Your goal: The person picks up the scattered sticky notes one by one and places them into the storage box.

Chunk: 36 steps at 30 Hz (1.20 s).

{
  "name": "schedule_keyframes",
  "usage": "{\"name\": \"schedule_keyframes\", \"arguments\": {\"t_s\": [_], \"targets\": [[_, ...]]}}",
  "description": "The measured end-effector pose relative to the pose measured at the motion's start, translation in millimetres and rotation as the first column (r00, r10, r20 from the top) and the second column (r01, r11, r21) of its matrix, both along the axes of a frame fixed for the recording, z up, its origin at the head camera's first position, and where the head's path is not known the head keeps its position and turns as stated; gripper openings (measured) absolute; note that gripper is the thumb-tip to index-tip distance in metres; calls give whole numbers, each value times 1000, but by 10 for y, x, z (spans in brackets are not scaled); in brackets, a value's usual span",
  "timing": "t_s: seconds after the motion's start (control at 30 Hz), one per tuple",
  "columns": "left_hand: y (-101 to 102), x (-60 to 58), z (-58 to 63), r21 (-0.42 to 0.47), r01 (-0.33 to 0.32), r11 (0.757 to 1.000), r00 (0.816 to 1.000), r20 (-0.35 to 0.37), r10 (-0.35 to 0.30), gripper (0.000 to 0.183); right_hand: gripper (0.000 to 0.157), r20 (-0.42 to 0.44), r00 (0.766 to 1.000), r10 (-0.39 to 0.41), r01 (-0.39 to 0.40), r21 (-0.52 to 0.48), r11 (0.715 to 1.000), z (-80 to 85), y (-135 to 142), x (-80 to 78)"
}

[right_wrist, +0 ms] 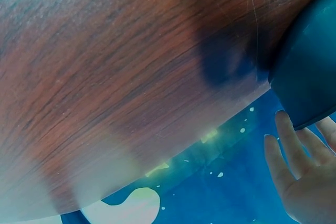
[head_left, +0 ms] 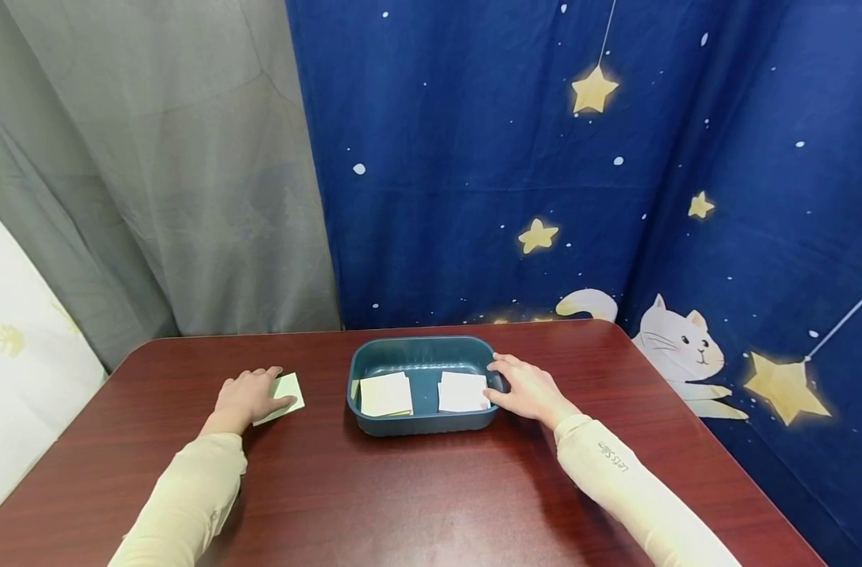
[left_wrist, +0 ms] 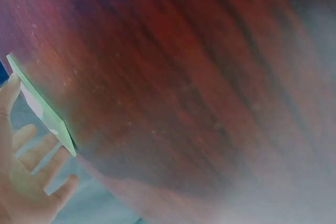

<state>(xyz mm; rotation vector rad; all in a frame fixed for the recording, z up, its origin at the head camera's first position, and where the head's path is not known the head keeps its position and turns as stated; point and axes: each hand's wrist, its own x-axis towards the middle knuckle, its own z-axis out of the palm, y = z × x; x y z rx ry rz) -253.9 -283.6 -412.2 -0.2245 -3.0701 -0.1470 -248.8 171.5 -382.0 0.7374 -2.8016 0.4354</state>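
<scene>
My left hand [head_left: 248, 395] lies over a pale green pad of paper [head_left: 289, 387] on the table. In the left wrist view, the thumb meets one end of the green pad [left_wrist: 50, 114], and loosely spread fingers reach toward its other end. At the right end of a dark teal bin [head_left: 424, 425], my right hand [head_left: 529, 387] rests at the rim, thumb and fingertips close against it. The right wrist view shows nearly straight fingers beside the bin wall [right_wrist: 310, 72]. Inside are a cream paper stack [head_left: 385, 394] on the left and a white paper stack [head_left: 463, 391] on the right.
Everything stands on a reddish-brown wooden table [head_left: 417, 504] with rounded far corners. Behind it hang a grey curtain [head_left: 218, 197] and a blue star-patterned curtain [head_left: 459, 197], close to the far edge. A pale curtain [head_left: 20, 354] borders the left side.
</scene>
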Motion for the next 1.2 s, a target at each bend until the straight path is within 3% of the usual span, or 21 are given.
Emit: {"name": "schedule_keyframes", "arguments": {"t_s": [0.3, 0.6, 0.97, 1.2], "targets": [[9, 32, 12, 26, -9, 1000, 1000, -17, 9, 76, 49, 12, 1000, 1, -1, 4, 1000, 8, 0, 5], [31, 84, 75, 46, 1, 999, 997, -72, 3, 59, 47, 9, 1000, 1, -1, 10, 1000, 5, 8, -8], [66, 112, 214, 86, 75, 993, 981, -185, -58, 22, 48, 9, 1000, 0, -1, 7, 1000, 17, 2, 9], [152, 137, 354, 88, 131, 988, 969, -224, -108, 17, 48, -8, 1000, 13, -13, 0, 1000, 11, 11, 6]]}}
